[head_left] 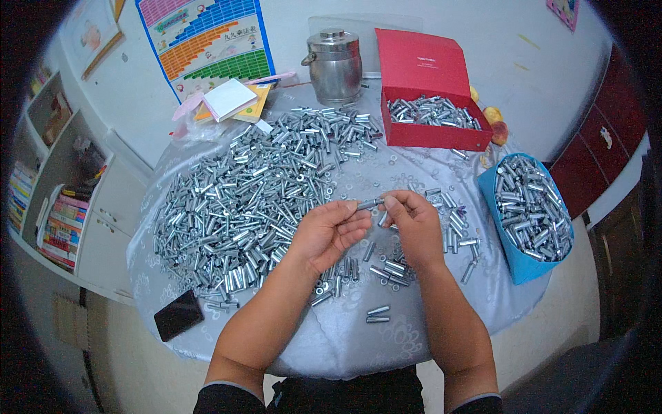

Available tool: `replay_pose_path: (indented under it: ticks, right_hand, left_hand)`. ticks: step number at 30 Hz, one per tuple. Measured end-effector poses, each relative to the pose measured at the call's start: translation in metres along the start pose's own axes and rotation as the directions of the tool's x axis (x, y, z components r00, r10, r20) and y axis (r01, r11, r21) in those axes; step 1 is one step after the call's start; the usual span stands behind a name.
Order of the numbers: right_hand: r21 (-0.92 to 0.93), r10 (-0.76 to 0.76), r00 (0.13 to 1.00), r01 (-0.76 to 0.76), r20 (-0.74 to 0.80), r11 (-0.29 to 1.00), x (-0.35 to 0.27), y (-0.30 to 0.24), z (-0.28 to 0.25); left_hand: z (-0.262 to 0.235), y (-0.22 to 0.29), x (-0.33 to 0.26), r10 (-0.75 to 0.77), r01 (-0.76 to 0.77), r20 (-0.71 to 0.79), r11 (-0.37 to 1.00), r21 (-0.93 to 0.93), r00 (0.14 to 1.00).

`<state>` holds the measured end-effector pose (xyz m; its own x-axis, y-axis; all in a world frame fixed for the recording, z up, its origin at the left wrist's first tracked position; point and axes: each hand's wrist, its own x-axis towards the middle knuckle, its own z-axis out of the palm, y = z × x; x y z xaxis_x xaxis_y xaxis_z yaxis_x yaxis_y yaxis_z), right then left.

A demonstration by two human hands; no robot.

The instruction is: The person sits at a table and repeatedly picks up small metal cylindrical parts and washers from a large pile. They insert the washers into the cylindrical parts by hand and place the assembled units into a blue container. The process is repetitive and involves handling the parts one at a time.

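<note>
A slim silvery sleeve anchor (369,204) is held level above the table between both my hands. My left hand (329,233) pinches its left end between thumb and forefinger, the other fingers loosely curled. At its right end the thumb and fingers of my right hand (418,228) close on it. A big heap of metal sleeves and bolts (241,200) spreads to the left of my hands. Beneath and beside them lie loose metal sleeves (393,271) and small washers. Two more sleeves (378,314) lie nearer to me.
On the right stands a blue bin (507,241) full of metal anchors. Behind are an open red box (434,138) with more anchors and a steel pot (334,69). A black phone (178,316) lies by the left table edge; booklets (231,101) sit at the back left.
</note>
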<state>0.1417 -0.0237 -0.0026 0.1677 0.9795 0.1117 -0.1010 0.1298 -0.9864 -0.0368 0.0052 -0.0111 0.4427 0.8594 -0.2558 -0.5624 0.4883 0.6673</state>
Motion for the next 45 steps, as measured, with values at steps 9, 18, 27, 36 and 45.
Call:
replay_pose_path:
  ticks: [9,18,27,36,45]
  right_hand:
    - [-0.159,-0.065,0.992,0.082,0.109,0.984,-0.002,-0.01,-0.018]
    - [-0.253,-0.133,0.986,0.154,0.098,0.955,-0.006,-0.008,-0.014]
    - [-0.203,0.009,0.978,0.034,0.207,0.979,-0.003,-0.005,-0.021]
    - [-0.738,0.024,0.829,0.483,0.559,0.471,0.0,0.013,-0.038]
    - [-0.659,-0.05,0.85,0.443,0.525,0.608,-0.002,0.015,-0.039]
  left_hand:
    - [0.016,-0.003,-0.008,-0.053,0.052,0.011,0.995,0.085,0.999]
    - [0.012,-0.011,-0.002,-0.073,0.073,0.004,0.993,-0.097,0.997]
    - [0.002,-0.016,0.003,-0.155,0.164,0.058,0.959,-0.232,0.986]
    - [0.002,-0.008,0.003,-0.091,0.087,-0.029,0.991,-0.102,0.995]
    - [0.006,-0.011,-0.002,-0.061,0.062,-0.057,0.998,0.019,0.996]
